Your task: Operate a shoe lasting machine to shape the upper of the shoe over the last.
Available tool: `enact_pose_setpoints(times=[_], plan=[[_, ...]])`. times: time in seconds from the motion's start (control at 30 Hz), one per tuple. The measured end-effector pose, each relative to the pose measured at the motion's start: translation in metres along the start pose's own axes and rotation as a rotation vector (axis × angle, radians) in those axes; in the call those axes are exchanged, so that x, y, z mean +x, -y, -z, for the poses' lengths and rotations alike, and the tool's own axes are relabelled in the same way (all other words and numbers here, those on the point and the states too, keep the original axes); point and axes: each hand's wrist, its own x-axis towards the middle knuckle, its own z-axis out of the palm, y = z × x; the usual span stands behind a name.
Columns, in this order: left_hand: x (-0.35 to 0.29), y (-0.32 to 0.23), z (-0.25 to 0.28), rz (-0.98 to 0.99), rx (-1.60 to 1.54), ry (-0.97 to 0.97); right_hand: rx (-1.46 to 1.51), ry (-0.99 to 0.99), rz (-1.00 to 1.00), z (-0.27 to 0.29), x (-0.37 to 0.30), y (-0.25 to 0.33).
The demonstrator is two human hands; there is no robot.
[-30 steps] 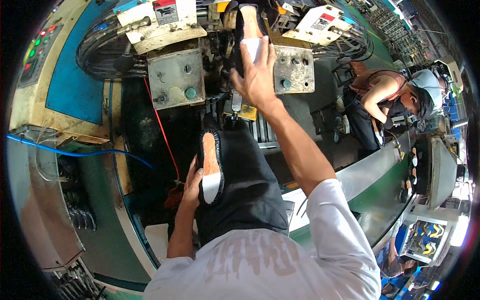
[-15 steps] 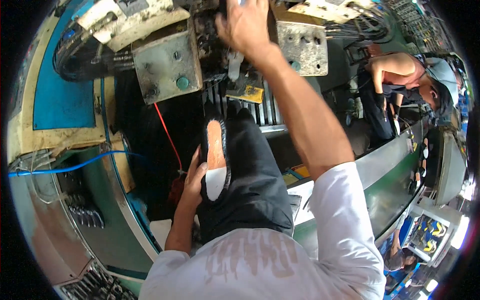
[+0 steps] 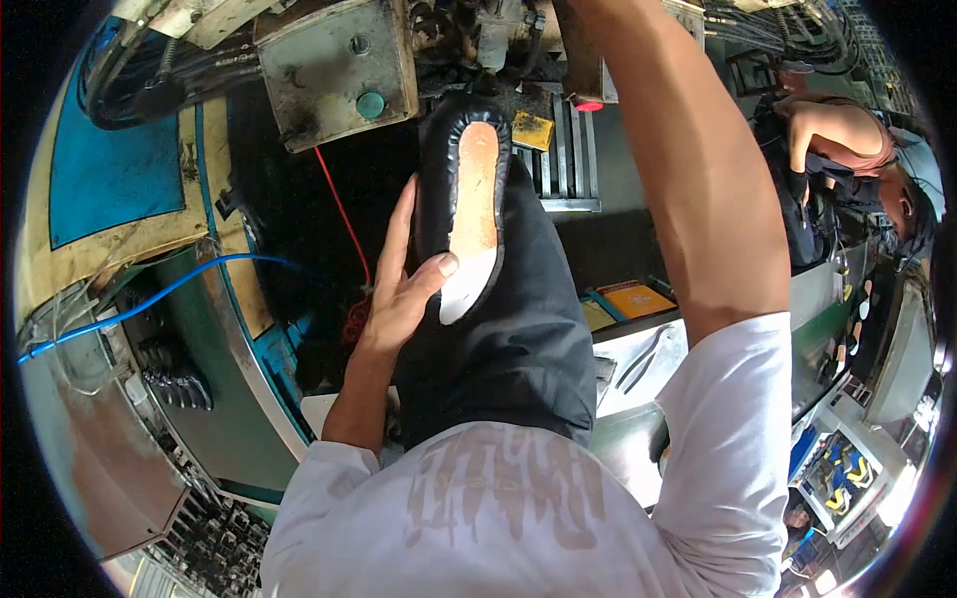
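Note:
My left hand (image 3: 401, 304) is closed on a black shoe upper (image 3: 506, 179) that lies sole up over my dark-trousered thigh. Its gathered edge surrounds a tan insole (image 3: 476, 189) with a white end (image 3: 464, 289), and my thumb presses near where the two colours meet. The fingers run along the shoe's left side, partly hidden behind it. My right forearm (image 3: 688, 130) reaches up past the machine's right side; the hand itself is beyond the top of the picture. Facing me is a grimy machine (image 3: 334, 75) with a green button (image 3: 371, 105).
A red button (image 3: 588, 106) sits beneath my right forearm. Pliers (image 3: 640, 367) lie on a white surface to my right. A blue hose (image 3: 189, 274) crosses at left, beside a shelf of dark shoes (image 3: 177, 379). At right sits a co-worker (image 3: 847, 140) near a conveyor with shoes.
My right hand has gone up out of the picture. The shoe in my left hand appears larger and farther right, and the whole view has shifted. Pliers have come into sight.

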Motion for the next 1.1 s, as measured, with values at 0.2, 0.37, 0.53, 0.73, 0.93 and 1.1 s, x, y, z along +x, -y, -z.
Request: enact_pose_setpoints(times=[0.2,0.37,0.53,0.73,0.93,1.1], plan=[[-0.007,-0.003,-0.009,-0.032,0.065,0.014,0.052,0.015,0.041,0.041,0.012,0.011],[-0.039,0.000,0.002,-0.016,0.079,-0.053,0.198,0.078,-0.046,0.017,-0.014,0.059],[-0.086,0.021,0.027,-0.007,0.232,-0.013,0.999,0.388,-0.719,-0.013,-0.133,0.106],[-0.162,0.043,0.073,0.384,-0.369,-0.389,0.988,0.666,-0.647,-0.062,-0.194,0.132],[-0.251,0.089,0.305,0.136,0.474,-0.972,0.950,0.747,-0.706,-0.065,-0.222,0.104],[-0.280,0.127,0.445,0.718,1.113,-1.155,0.960,0.521,-0.982,-0.042,-0.239,0.068]])
